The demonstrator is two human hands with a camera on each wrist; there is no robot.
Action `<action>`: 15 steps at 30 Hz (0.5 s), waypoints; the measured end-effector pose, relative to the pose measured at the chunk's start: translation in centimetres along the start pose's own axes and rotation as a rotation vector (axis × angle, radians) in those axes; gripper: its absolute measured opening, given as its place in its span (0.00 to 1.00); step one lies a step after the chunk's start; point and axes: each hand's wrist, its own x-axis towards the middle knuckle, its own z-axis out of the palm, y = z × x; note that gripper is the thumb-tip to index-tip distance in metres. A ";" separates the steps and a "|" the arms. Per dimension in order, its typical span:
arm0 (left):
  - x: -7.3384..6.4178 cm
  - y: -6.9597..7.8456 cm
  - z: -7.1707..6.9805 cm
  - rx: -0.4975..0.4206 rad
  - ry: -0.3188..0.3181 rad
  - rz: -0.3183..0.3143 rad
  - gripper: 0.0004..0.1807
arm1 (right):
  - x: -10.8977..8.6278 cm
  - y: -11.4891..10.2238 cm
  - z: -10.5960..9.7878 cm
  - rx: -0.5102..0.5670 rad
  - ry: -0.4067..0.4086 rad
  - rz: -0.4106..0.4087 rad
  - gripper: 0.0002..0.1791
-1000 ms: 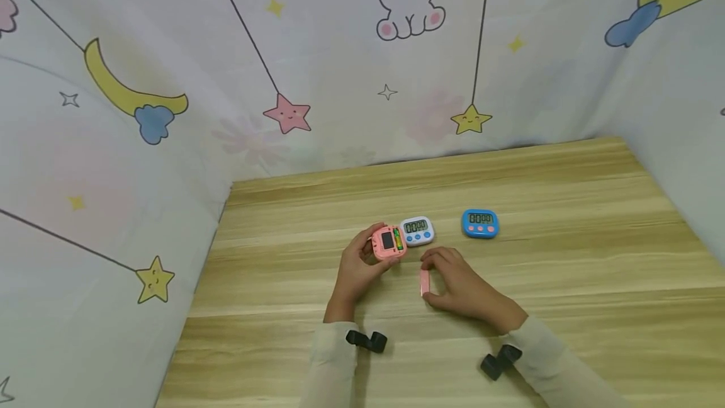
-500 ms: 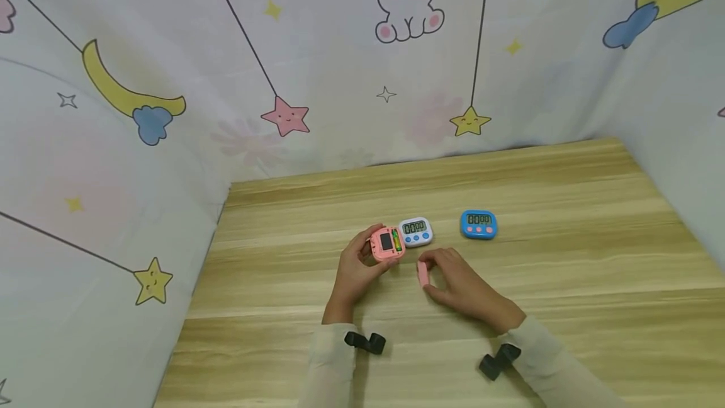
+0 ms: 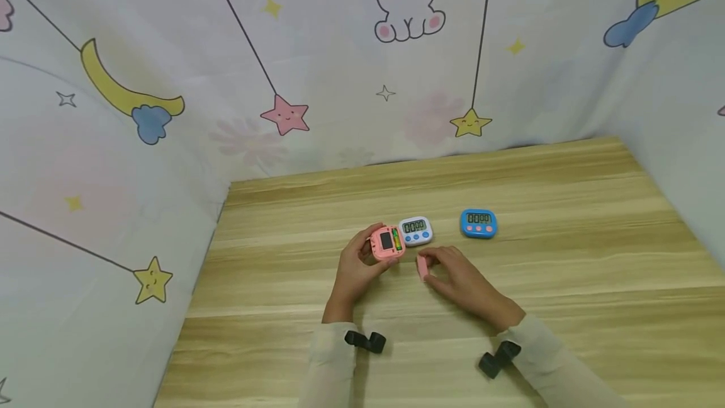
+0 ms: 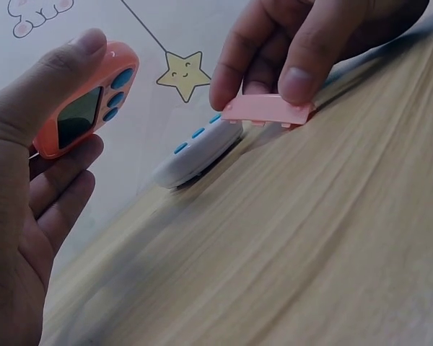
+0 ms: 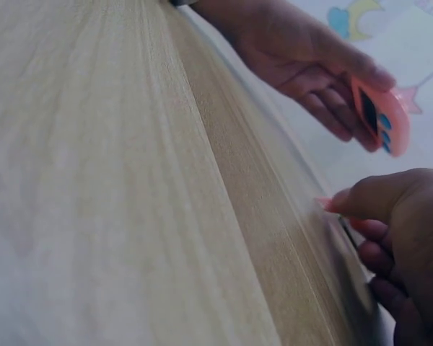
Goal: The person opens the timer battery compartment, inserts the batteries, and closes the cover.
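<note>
My left hand (image 3: 355,274) holds a pink digital timer (image 3: 387,243) between thumb and fingers, its back facing up. The timer's battery slot is uncovered, and a green battery (image 3: 397,239) lies in it. Seen from the left wrist, the timer's front (image 4: 79,119) shows a dark screen and blue buttons. To the right, my right hand (image 3: 461,282) pinches a small pink battery cover (image 3: 422,267) by its ends. Small tabs show along the lower edge of the cover (image 4: 263,110) in the left wrist view. A short gap separates cover and timer.
A white timer (image 3: 416,232) with blue buttons lies just beyond the pink one, overlapping it in the head view. Farther right is a blue timer (image 3: 478,224) with pink buttons. A patterned curtain (image 3: 340,62) borders the wooden table (image 3: 566,225) at the back and sides.
My right hand has raised the battery cover slightly away from me and turned it, so its upper end leans left. My left hand and the pink timer stay about where they were.
</note>
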 end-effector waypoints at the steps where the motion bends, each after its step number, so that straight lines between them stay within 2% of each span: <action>1: 0.0 0.4 -0.1 -0.001 -0.001 0.002 0.39 | 0.0 0.0 0.0 0.002 0.009 -0.002 0.24; 5: -0.1 1.3 -0.3 -0.010 -0.010 -0.001 0.39 | 0.0 0.0 0.1 0.025 0.048 -0.015 0.24; 9: -0.1 1.3 -0.2 -0.016 -0.010 0.002 0.39 | 0.0 0.1 0.1 0.066 0.082 -0.014 0.24; 15: 0.0 1.3 -0.1 -0.017 -0.015 0.003 0.39 | 0.2 0.2 0.3 0.189 0.116 0.045 0.24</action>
